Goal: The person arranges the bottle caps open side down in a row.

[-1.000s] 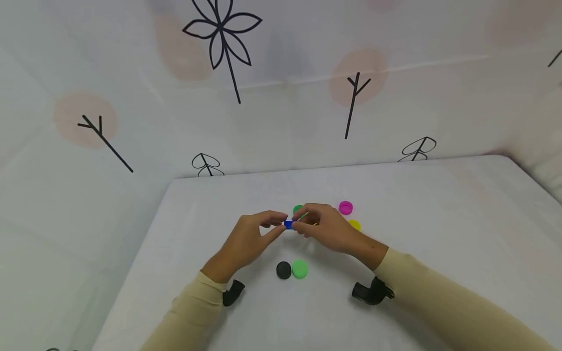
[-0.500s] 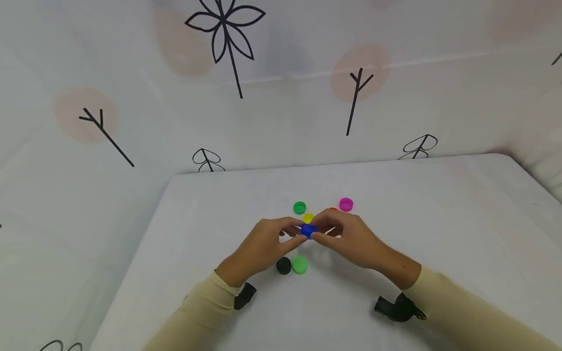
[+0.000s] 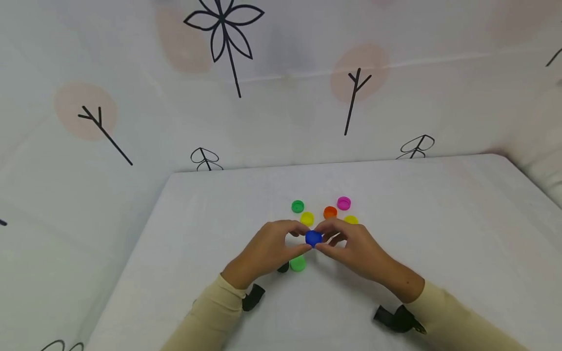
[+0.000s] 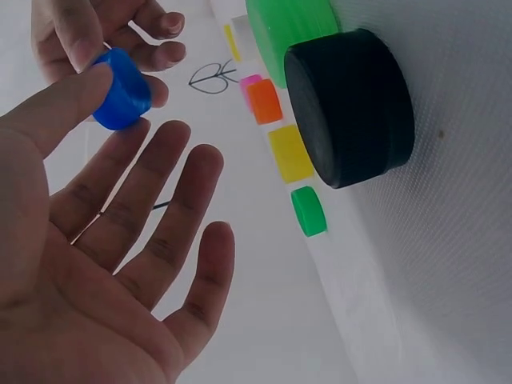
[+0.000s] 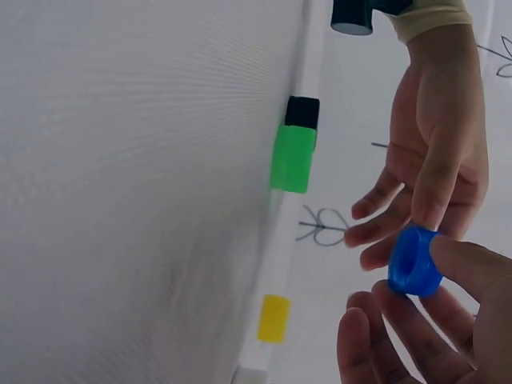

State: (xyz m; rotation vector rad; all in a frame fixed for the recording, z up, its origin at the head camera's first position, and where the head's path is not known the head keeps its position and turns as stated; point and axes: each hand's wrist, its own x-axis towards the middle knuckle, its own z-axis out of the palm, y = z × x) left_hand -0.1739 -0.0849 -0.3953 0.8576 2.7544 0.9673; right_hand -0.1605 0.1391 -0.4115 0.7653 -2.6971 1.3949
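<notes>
Above the table, both hands hold a blue bottle cap [image 3: 313,238] between them. My left hand [image 3: 265,247] pinches its left side with thumb and index finger, while the other fingers spread loosely in the left wrist view. From the other side my right hand [image 3: 362,251] pinches the same cap [image 5: 416,262] with thumb and fingertips. The right wrist view shows the cap's hollow side; its round closed top faces the head camera. Just under the left hand stand a black cap [image 4: 352,108], partly hidden in the head view, and a light green cap [image 3: 297,263].
Beyond the hands lie a green cap [image 3: 297,206], a yellow cap [image 3: 307,219], an orange cap [image 3: 330,212], a pink cap [image 3: 344,203] and a second yellow cap [image 3: 351,220]. A patterned cloth [image 3: 281,122] hangs behind the white table [image 3: 439,219].
Both hands have moved right and toward the person with the blue cap, which has turned from edge-on to show its round top. The orange and yellow caps are now less covered.
</notes>
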